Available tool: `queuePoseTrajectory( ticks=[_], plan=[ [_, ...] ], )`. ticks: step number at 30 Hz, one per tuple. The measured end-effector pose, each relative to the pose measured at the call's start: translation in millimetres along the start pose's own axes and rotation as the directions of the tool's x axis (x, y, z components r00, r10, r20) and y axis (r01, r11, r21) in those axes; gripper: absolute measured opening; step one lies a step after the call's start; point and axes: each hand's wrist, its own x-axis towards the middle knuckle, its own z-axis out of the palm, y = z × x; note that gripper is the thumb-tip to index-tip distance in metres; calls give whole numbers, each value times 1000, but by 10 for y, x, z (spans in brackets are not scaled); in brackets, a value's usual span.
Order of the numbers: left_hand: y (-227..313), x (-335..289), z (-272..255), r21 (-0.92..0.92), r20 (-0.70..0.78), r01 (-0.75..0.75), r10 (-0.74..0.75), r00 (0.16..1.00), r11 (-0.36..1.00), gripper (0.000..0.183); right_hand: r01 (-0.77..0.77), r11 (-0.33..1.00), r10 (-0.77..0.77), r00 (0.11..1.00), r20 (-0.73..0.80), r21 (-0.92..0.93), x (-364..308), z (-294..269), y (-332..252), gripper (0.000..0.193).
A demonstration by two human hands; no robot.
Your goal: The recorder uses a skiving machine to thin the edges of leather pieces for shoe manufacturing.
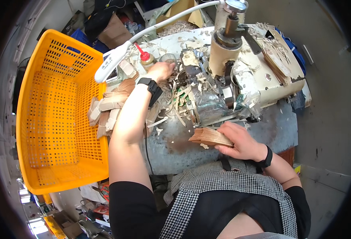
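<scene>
My right hand (239, 140) is closed around one end of a stack of thin tan strips (209, 136), held just above the near edge of the grey worktop. The strips lie face to face, and their layered edges show. Farther off to the left, my left hand (162, 71) reaches beside a small clear round cup (168, 58). Its fingers are curled together at the cup's near side; what they hold, if anything, is hidden. A bottle with a red nozzle cap (145, 57) stands just left of that hand.
A large yellow perforated crate (64, 119) stands at the left. Bundles of tan pieces (115, 101) lie between it and my left forearm. A cream machine (223, 55) with a black lever rises at the back, scraps (179, 99) strewn around it. A white lamp arm (159, 24) arches over the worktop.
</scene>
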Motion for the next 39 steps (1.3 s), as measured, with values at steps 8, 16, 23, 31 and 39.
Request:
queuePoseTrajectory(
  ticks=[8, 16, 23, 31, 39],
  plan=[
    [278, -590, -319, -111, -438, -218, 149, 887, 969, 22, -46, 997, 47, 999, -6, 68, 24, -139, 68, 35],
    [1325, -1874, -369, -336, -365, -780, 691, 624, 528, 31, -89, 992, 79, 992, 102, 95, 145, -214, 32, 37],
    [1414, -2132, -137, -642, -319, -626, 588, 743, 442, 31, -264, 886, 188, 956, 225, 382, 158, -352, -34, 30],
    [1344, -2245, -3, -807, -189, -323, 303, 934, 494, 20, -170, 929, 62, 947, -315, -329, 727, -1095, 465, 52],
    [1255, -2339, 16, -792, -151, -286, 280, 948, 539, 22, -274, 896, 307, 951, 41, -350, 1183, -1185, 817, 46]
  ],
)
